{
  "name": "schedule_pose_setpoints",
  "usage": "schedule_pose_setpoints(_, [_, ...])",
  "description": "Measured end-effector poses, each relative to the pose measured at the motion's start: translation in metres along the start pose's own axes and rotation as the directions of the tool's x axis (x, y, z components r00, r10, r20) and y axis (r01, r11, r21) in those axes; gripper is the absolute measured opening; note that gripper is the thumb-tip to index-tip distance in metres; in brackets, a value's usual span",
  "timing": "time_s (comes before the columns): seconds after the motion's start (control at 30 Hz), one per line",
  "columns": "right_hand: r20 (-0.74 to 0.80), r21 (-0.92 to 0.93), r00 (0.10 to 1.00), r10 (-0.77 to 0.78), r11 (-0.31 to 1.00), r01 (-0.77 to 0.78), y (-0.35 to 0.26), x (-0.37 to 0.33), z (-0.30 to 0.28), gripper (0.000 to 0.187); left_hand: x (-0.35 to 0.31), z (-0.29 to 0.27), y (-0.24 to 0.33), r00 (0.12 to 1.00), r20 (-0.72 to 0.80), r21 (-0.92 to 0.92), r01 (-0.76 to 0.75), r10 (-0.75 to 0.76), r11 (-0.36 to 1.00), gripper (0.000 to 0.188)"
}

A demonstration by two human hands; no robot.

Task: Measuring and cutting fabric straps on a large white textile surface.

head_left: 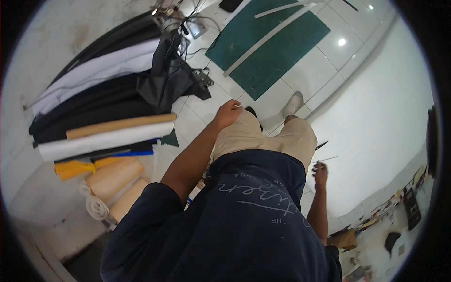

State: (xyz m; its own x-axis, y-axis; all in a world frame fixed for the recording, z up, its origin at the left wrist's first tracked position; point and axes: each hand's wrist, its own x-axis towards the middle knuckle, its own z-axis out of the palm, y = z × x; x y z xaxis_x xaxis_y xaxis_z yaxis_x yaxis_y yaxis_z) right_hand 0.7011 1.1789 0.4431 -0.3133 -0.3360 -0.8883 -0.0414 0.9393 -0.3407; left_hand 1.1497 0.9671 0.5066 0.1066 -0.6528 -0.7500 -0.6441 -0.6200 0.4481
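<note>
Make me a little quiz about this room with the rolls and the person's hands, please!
1. True or false: the left hand rests on the person's knee.
2. What colour is the big cutting mat on the floor? A red, B green, C yellow.
3. Fill in: the rolls of fabric lie on the person's ____ side.

Key: 1 true, and the right hand hangs apart with nothing in it. 2 B. 3 left.
</note>
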Motion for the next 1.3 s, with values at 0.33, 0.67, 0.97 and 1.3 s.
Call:
schedule_pose_setpoints(0.33, [0.505,-0.308,0.591,-0.629,0.508,0.804,-0.132,-0.06,0.142,0.039,-0.035,-0.004,-0.102,0.961,0.278,0.384,-0.096,-0.016,0.918,0.042])
schedule_pose_setpoints(0.67, [0.37,-0.513,0.905,-0.209,0.766,0.387,-0.05,-0.246,0.303,0.027,-0.049,-0.077,-0.245,0.363,0.931,0.237,-0.538,-0.032,0.809,0.031])
schedule_pose_setpoints(0.97, [0.843,-0.315,0.493,0.214,0.94,0.13,0.12,-0.19,0.335,0.028,-0.046,-0.047,-0.295,-0.249,0.867,0.428,-0.074,-0.432,0.901,0.026])
schedule_pose_setpoints(1.3, [0.073,-0.298,0.946,-0.317,0.898,0.324,0.108,0.053,0.363,0.027,0.355,-0.027,-0.46,0.961,0.257,0.875,-0.276,0.103,0.398,0.035])
